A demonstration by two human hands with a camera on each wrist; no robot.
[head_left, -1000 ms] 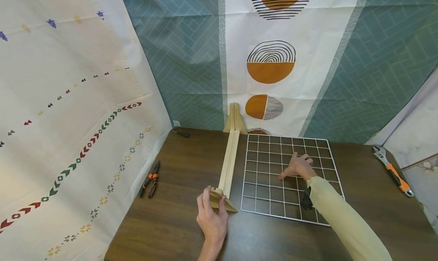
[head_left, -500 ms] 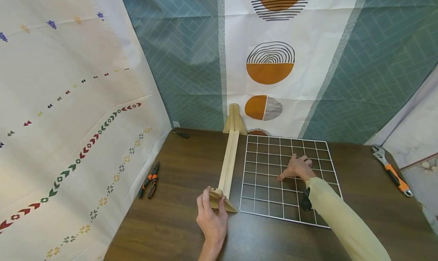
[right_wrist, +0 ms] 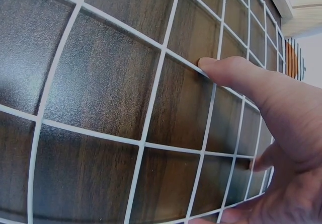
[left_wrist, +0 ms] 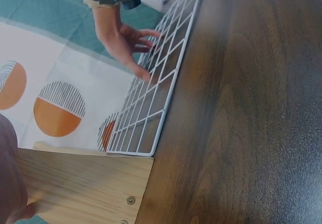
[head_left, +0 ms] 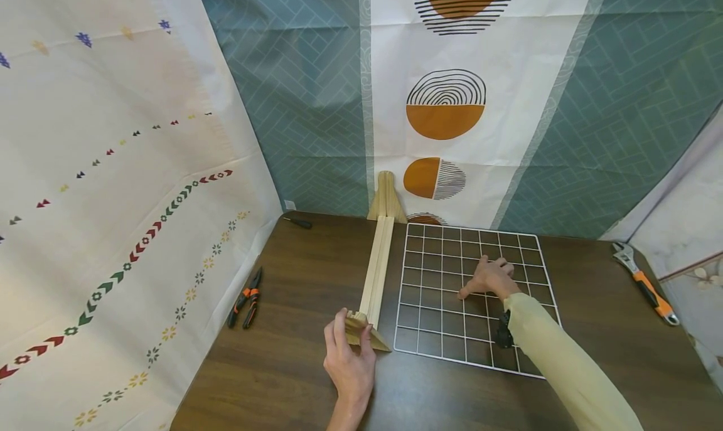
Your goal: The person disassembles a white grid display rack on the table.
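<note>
My left hand (head_left: 350,368) grips the near upright end of a pale wooden stand (head_left: 380,268), fingers over its top and thumb on the near face. In the left wrist view, screw heads show in the stand's end board (left_wrist: 85,183), and the grid's near corner appears close against its edge. Spread over a white wire grid panel (head_left: 429,293), my right hand (head_left: 490,278) touches the wires. In the right wrist view the thumb (right_wrist: 226,70) lies on a wire, the other fingers reaching across several cells, partly hidden. The grid lies flat, right of the stand.
Pliers (head_left: 253,298) lie on the left of the dark wooden table (head_left: 271,381), with a small screwdriver (head_left: 298,223) behind them. An adjustable wrench (head_left: 646,283) with an orange handle is at the far right. Patterned cloths (head_left: 305,105) hang at the back and side.
The wire grid has shifted slightly left, toward the stand, along with my right hand. The left hand and the stand stay in place.
</note>
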